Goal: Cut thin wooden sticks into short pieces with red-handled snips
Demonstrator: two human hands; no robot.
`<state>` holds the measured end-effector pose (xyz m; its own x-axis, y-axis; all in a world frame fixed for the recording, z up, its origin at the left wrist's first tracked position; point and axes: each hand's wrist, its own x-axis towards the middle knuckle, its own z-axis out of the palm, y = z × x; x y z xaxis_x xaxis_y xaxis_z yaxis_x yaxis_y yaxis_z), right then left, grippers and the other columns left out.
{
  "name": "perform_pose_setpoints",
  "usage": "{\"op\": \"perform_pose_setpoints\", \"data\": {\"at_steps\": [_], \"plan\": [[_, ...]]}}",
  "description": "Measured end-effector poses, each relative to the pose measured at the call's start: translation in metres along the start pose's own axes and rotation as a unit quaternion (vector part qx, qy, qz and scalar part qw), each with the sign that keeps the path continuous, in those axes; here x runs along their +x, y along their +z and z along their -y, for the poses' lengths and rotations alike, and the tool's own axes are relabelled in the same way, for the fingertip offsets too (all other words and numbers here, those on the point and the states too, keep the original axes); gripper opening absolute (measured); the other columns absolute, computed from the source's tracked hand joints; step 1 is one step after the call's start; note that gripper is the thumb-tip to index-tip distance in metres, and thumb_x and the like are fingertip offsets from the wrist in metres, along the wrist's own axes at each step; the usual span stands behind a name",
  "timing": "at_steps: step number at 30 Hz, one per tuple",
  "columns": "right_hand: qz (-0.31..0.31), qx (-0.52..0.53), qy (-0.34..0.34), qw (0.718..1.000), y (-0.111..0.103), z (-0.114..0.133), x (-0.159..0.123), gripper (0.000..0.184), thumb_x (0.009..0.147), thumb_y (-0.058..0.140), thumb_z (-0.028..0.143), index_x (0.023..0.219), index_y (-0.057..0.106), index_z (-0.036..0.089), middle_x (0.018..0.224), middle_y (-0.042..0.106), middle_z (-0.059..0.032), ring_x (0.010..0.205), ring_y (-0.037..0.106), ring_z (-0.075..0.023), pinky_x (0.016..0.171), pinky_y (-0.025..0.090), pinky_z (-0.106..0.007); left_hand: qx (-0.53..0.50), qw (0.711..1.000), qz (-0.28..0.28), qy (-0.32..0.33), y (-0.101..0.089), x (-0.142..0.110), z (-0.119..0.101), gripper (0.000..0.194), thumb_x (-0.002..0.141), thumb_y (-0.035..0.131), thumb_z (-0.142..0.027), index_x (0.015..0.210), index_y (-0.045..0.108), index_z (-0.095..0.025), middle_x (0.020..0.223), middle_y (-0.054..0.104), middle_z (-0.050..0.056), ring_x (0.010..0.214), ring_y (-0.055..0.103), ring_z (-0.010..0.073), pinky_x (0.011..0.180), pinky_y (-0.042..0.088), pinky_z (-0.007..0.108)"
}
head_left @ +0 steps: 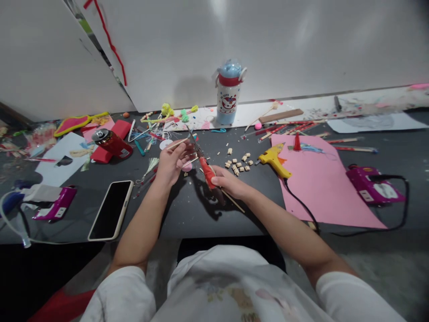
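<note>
My left hand [171, 162] pinches a thin pale wooden stick [177, 144] between thumb and fingers, above the dark table. My right hand [228, 180] is closed around the red handles of a pair of scissors [207, 173], whose metal blades point up and away beside my left fingers. Another thin stick [233, 201] runs out from under my right hand toward me; I cannot tell whether that hand grips it too. Just beyond my right hand, a group of short cut wooden pieces [236, 170] lies on the table.
A yellow glue gun [275, 161] rests on pink paper [318, 188] at the right, its cord trailing frontward. A phone [111, 210] and a red can [112, 144] are at left. A bottle [228, 96] stands at the back. Purple power strips [373, 185] flank the workspace.
</note>
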<state>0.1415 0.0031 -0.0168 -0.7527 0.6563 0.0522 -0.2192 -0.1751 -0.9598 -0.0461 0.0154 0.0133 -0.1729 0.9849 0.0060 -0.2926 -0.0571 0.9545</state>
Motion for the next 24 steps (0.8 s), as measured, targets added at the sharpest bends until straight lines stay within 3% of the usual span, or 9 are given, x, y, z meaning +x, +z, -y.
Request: {"op": "perform_pose_setpoints", "data": {"at_steps": [2,5,9,16,21,24], "plan": [[-0.02,-0.006,0.007,1.0,0.0,-0.001,0.0,0.044,0.071,0.063,0.055,0.087,0.049,0.016,0.068,0.05,0.0031,0.057,0.043,-0.0074,0.05,0.033,-0.019,0.04,0.996,0.067,-0.037,0.002,-0.004,0.0,0.05,0.06,0.075,-0.054,0.092,0.067,-0.017,0.088,0.073,0.01,0.076,0.07,0.0194,0.064,0.055,0.027],[-0.04,-0.008,0.02,0.999,0.0,-0.002,0.001,0.047,0.071,0.063,0.055,0.091,0.048,0.016,0.071,0.051,0.0024,0.059,0.044,-0.0084,0.051,0.034,-0.02,0.115,0.979,0.166,-0.031,0.007,-0.011,0.001,0.061,0.059,0.071,-0.063,0.096,0.068,-0.014,0.094,0.072,0.015,0.083,0.07,0.0246,0.071,0.055,0.032],[-0.055,-0.009,0.013,0.998,-0.001,-0.004,0.004,0.05,0.069,0.064,0.056,0.094,0.047,0.017,0.071,0.049,0.0029,0.055,0.041,-0.0079,0.051,0.033,-0.022,0.168,0.961,0.22,-0.009,0.011,-0.016,0.004,0.057,0.06,0.074,-0.057,0.098,0.067,-0.015,0.099,0.072,0.015,0.09,0.068,0.0265,0.082,0.053,0.038],[-0.05,-0.056,0.027,0.997,-0.002,-0.001,0.003,0.049,0.071,0.065,0.052,0.102,0.048,0.018,0.082,0.054,-0.001,0.071,0.051,-0.0138,0.064,0.042,-0.027,0.219,0.951,0.217,0.017,0.009,-0.016,0.009,0.048,0.066,0.072,-0.047,0.101,0.065,-0.014,0.107,0.07,0.013,0.1,0.066,0.0269,0.089,0.051,0.04],[-0.079,-0.169,0.006,0.982,-0.004,0.0,0.0,0.054,0.073,0.065,0.047,0.116,0.047,0.019,0.105,0.058,-0.006,0.096,0.056,-0.02,0.081,0.046,-0.033,0.263,0.942,0.191,0.085,0.009,-0.018,0.015,0.043,0.065,0.075,-0.035,0.102,0.065,-0.016,0.108,0.069,0.011,0.102,0.064,0.025,0.096,0.048,0.042],[-0.106,-0.236,0.012,0.966,-0.004,0.002,-0.001,0.06,0.07,0.069,0.044,0.119,0.047,0.018,0.112,0.058,-0.0073,0.1,0.057,-0.0212,0.085,0.045,-0.034,0.284,0.938,0.171,0.105,0.008,-0.019,0.018,0.045,0.062,0.076,-0.031,0.103,0.065,-0.016,0.108,0.069,0.011,0.103,0.064,0.025,0.098,0.047,0.042]]}}
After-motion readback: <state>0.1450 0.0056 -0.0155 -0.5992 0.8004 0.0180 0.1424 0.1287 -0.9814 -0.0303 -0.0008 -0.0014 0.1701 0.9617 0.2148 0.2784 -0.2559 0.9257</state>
